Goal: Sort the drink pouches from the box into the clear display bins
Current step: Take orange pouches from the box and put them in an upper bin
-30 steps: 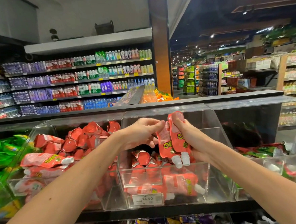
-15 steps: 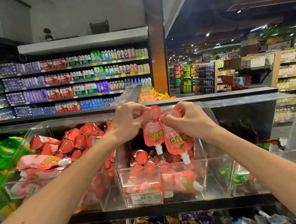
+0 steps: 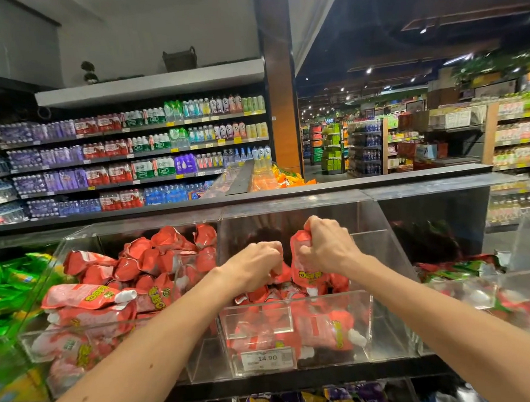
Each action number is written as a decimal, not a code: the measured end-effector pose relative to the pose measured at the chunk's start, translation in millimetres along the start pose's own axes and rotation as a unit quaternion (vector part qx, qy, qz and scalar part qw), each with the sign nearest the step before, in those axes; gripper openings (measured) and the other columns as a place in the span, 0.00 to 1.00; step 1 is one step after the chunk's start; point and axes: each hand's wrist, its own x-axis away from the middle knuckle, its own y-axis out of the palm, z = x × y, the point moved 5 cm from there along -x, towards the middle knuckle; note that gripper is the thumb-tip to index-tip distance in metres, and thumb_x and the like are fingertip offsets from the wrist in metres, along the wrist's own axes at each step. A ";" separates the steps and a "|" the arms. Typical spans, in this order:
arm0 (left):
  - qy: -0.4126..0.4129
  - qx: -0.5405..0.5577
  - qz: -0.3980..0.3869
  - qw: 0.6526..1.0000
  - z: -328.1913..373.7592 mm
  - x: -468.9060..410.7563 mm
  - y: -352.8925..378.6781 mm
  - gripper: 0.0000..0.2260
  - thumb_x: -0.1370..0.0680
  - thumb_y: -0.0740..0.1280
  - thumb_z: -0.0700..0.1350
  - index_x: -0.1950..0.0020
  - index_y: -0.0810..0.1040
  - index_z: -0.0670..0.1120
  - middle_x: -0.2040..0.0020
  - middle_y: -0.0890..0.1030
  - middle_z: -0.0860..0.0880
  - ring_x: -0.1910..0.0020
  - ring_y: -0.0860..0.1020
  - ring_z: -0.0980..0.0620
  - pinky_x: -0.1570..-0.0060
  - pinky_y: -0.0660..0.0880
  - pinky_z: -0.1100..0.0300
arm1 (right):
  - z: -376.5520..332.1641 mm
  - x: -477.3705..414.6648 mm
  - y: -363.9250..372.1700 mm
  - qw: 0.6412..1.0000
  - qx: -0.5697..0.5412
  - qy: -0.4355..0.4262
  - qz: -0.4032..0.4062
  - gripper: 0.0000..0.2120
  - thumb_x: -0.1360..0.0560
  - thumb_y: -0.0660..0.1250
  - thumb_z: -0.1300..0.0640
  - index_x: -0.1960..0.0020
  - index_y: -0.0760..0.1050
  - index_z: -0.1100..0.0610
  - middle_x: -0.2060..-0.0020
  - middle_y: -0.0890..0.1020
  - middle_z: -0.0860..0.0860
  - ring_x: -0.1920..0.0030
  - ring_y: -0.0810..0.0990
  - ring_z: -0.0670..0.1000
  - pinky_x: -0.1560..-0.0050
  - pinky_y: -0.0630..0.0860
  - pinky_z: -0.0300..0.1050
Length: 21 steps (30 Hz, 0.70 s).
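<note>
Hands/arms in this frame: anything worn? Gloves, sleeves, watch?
Nothing worn that shows. The left hand and right hand have no gloves, and no rings on the parts in view. The left forearm and right forearm run bare to the frame edge: no sleeves, watch or bands.

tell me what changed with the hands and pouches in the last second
The left hand and right hand each lowered a pouch from above the middle bin down onto its pile. Neither let go. The full bin on the left and the price tag stayed put.
</note>
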 end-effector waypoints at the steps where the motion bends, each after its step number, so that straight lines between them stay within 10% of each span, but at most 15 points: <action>1: -0.011 -0.005 -0.017 1.000 -1.5 -0.1 1.3 0.08 0.26 0.73 0.38 0.48 0.84 0.43 0.43 0.78 0.49 0.45 0.78 0.48 0.47 0.73 0.57 | 0.2 -1.6 -1.7 1.000 -0.008 0.000 0.004 0.17 0.25 0.67 0.54 0.38 0.71 0.59 0.41 0.77 0.59 0.42 0.76 0.62 0.45 0.72 0.50; 5: -0.058 0.012 -0.083 0.995 -5.0 5.9 5.2 0.11 0.28 0.75 0.52 0.54 0.85 0.45 0.51 0.82 0.46 0.49 0.79 0.45 0.56 0.73 0.57 | -3.8 -1.3 -5.0 0.999 -0.038 -0.007 0.011 0.18 0.26 0.68 0.55 0.39 0.70 0.58 0.42 0.76 0.57 0.42 0.75 0.59 0.50 0.67 0.46; 14: -0.070 -0.022 -0.038 0.997 0.0 22.3 1.1 0.09 0.26 0.69 0.33 0.47 0.81 0.39 0.44 0.80 0.42 0.46 0.80 0.39 0.55 0.73 0.53 | -21.8 11.2 -23.9 0.997 -0.008 -0.040 0.066 0.23 0.33 0.77 0.56 0.46 0.66 0.57 0.50 0.75 0.54 0.50 0.76 0.57 0.55 0.67 0.46; 21: -0.114 0.021 -0.025 0.993 -5.0 26.8 1.1 0.09 0.26 0.69 0.32 0.48 0.79 0.42 0.46 0.79 0.43 0.48 0.80 0.41 0.57 0.76 0.51 | -13.2 0.4 52.7 0.984 0.086 -0.098 -0.120 0.28 0.37 0.80 0.50 0.50 0.64 0.55 0.53 0.74 0.53 0.54 0.74 0.57 0.57 0.69 0.47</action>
